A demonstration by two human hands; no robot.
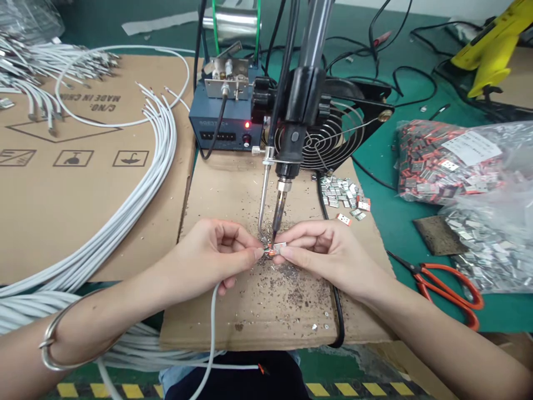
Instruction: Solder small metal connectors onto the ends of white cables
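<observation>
My left hand [220, 253] pinches the end of a white cable [213, 316], which hangs down from under my fingers. Between finger and thumb, my right hand [328, 253] grips a small metal USB connector [280, 248] with an orange part. The cable's thin wires meet the connector under the tip of a soldering iron [280, 208], clamped upright above. A thin metal solder feed tube [264, 200] comes down beside the iron and ends near the joint. Fingers partly hide the wire ends.
Behind stand a blue solder feeder [225, 122], a solder spool [236, 25] and a fan [333, 133]. White cables [154, 183] lie left. Loose connectors [339, 191], orange-handled scissors [449, 286] and bagged connectors [437, 161] lie right. Debris covers the cardboard [225, 189].
</observation>
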